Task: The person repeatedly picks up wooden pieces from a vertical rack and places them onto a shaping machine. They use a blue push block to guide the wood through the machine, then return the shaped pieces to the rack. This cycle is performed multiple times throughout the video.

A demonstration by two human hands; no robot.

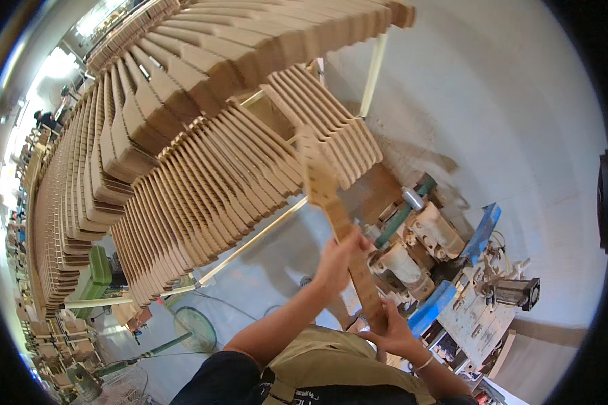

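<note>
White lettering (305, 394) marks dark clothing (216, 380) as the left hand (338, 262) and right hand (397, 332), each grip curled closed, hold a pale, broad-headed wooden guitar neck (364, 286).

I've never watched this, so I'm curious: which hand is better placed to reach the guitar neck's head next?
Probably the left hand: it grips the guitar neck partway up, nearer the head. The right hand holds its lower end, farther away.

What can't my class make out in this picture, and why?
All in the head view:
- Headstock details: blurred.
- Underside of the wooden neck: faces away from the camera.
- Neck's lower end: partly covered by the right hand.
- Distant person: too small.
- Black object: cut off by the dark lens rim.
</note>
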